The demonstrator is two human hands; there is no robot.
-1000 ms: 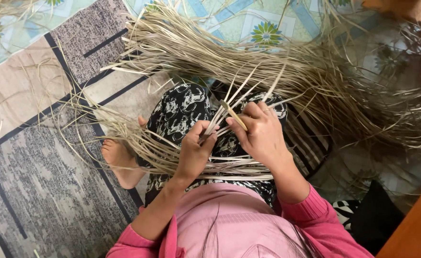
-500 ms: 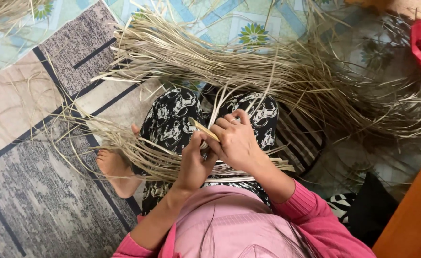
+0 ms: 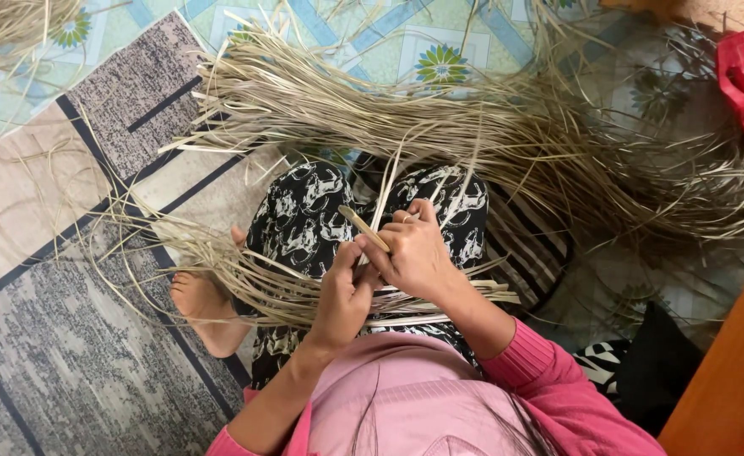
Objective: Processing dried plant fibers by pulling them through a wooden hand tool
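The left hand (image 3: 345, 295) and right hand (image 3: 414, 253) close together over the lap, both pinching dried straw strips (image 3: 372, 230) so they stay taut. A loose bundle (image 3: 321, 291) lies across the patterned trousers (image 3: 304, 211), within easy reach; a larger straw heap (image 3: 439, 127) lies on the floor mat (image 3: 68, 355) beyond the knees.

Soft, even indoor light fell across the scene, with no hard glare anywhere.

The light was diffuse and moderately bright; the patterned floor mat (image 3: 68, 355) and the tiled floor (image 3: 363, 42) at the top edge were lit evenly. Shadows were faint: a soft one sat under the heap of dried straw strips (image 3: 439, 127), and a darker patch lay in the lower right corner beside the orange-brown wooden surface (image 3: 735, 380). The left hand (image 3: 347, 295) and the right hand (image 3: 414, 253) showed slight softness, though the fingers stayed readable. Fine strips blurred together toward the right edge. The view bent mildly at the corners, and the pink top (image 3: 423, 405) close to the lens looked soft.
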